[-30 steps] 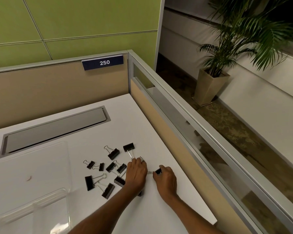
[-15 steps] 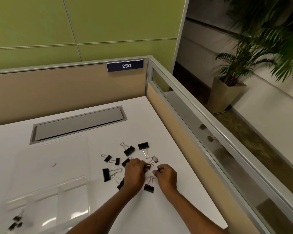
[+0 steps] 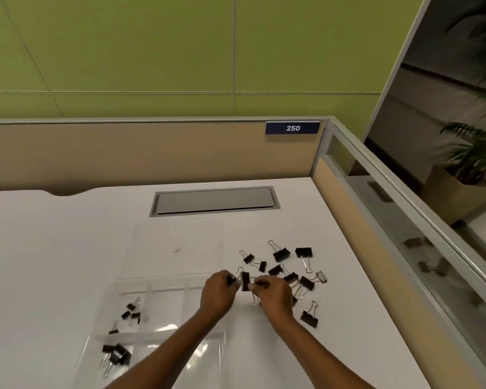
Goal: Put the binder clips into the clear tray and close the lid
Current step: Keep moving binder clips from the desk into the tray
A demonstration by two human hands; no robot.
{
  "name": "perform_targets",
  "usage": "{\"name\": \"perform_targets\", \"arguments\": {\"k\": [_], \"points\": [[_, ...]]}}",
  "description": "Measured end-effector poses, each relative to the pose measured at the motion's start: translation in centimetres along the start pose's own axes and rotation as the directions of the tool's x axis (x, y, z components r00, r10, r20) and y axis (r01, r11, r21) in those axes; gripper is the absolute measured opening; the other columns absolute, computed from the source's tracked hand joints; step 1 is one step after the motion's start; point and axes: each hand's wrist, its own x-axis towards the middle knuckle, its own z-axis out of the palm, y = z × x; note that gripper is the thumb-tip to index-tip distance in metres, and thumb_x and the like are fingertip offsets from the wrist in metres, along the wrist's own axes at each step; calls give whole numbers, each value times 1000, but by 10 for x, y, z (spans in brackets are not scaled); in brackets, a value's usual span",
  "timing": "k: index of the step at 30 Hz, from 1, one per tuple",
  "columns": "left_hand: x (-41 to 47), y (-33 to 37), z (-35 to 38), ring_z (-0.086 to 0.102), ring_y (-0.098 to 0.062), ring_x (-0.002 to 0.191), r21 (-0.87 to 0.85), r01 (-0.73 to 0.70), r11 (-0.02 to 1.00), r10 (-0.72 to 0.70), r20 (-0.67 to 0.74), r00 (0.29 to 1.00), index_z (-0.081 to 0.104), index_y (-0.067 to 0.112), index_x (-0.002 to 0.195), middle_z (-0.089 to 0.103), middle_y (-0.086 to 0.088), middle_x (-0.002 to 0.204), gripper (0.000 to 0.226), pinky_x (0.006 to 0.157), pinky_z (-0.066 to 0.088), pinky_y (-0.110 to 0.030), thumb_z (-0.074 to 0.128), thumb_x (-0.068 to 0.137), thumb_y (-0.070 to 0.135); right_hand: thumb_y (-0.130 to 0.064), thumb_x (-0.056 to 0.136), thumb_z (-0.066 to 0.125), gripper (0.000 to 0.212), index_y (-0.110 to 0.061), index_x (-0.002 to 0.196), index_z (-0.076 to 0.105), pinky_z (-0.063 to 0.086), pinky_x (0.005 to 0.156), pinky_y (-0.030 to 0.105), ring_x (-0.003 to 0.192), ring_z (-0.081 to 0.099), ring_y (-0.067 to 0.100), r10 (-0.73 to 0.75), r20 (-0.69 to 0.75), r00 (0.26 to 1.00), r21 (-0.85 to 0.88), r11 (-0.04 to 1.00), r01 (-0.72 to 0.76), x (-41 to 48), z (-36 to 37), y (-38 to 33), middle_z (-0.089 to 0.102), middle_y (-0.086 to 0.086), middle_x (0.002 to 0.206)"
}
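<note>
Several black binder clips [image 3: 281, 254] lie scattered on the white desk, right of centre. A clear tray [image 3: 163, 329] with dividers sits at the lower left, its clear lid [image 3: 177, 248] lying open and flat behind it. A few small clips [image 3: 132, 311] and a bunch of larger ones [image 3: 117, 355] lie in its left compartments. My left hand [image 3: 218, 294] and my right hand [image 3: 274, 294] meet just above the desk at the tray's right edge. Both pinch black binder clips, with one clip [image 3: 245, 280] upright between them.
A grey cable hatch [image 3: 213, 200] is set into the desk behind the lid. A beige partition with a "250" plate [image 3: 292, 128] closes the back. A glass-topped partition [image 3: 404, 234] runs along the right side, close to the loose clips.
Both hands have lifted from the clip pile and shifted left toward the tray, carrying clips. The camera has swung left, bringing the whole tray into view.
</note>
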Motion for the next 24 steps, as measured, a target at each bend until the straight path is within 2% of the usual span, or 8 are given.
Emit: {"name": "perform_targets", "arguments": {"k": [4,8,10,13,18,24], "points": [[-11,-36,-43,56,-13,73,46,14,999,-12,-46,999,60,19,76,59,7,73,11,62,40,-27,62,84,26,-18,72,81,18,-12,88,73,44,61,12,69,61,7,-48,63,997,15,999,48,-17,36,-21,66,-4,73],[-23,-69,-77,55,-11,69,99,46,994,-37,-87,996,56,23,76,58,9,71,10,58,40,-26,63,83,26,-17,73,80,17,-10,87,73,43,56,8,61,60,-1,-83,110,990,45,996,79,-33,67,-38,64,-8,69],[-27,-82,-89,55,-12,68,133,52,990,-40,-95,995,55,23,77,56,10,69,11,58,41,-28,62,83,27,-20,73,80,15,-12,84,73,45,60,12,64,62,-1,-88,129,988,34,996,84,-39,81,-44,67,-8,71],[-30,-99,-102,57,-16,72,181,51,982,-28,-125,992,55,21,82,59,5,75,9,64,46,-33,60,84,28,-26,73,80,14,-17,82,75,49,66,23,72,64,9,-114,150,982,-34,992,121,-45,99,-51,69,-7,73],[-31,-117,-113,59,-21,82,295,86,952,-48,-136,990,54,15,98,64,0,89,18,63,42,-31,56,87,29,-31,76,77,21,-18,92,74,50,68,26,80,66,14,-170,172,970,-137,971,195,-53,122,-62,73,-3,85],[-26,-127,-116,61,-25,83,371,82,925,-51,-92,994,51,11,97,67,-5,90,15,62,41,-32,51,91,25,-32,83,66,15,-24,92,74,49,69,28,82,65,15,-236,249,939,-297,904,306,-58,139,-71,73,-3,86]]}}
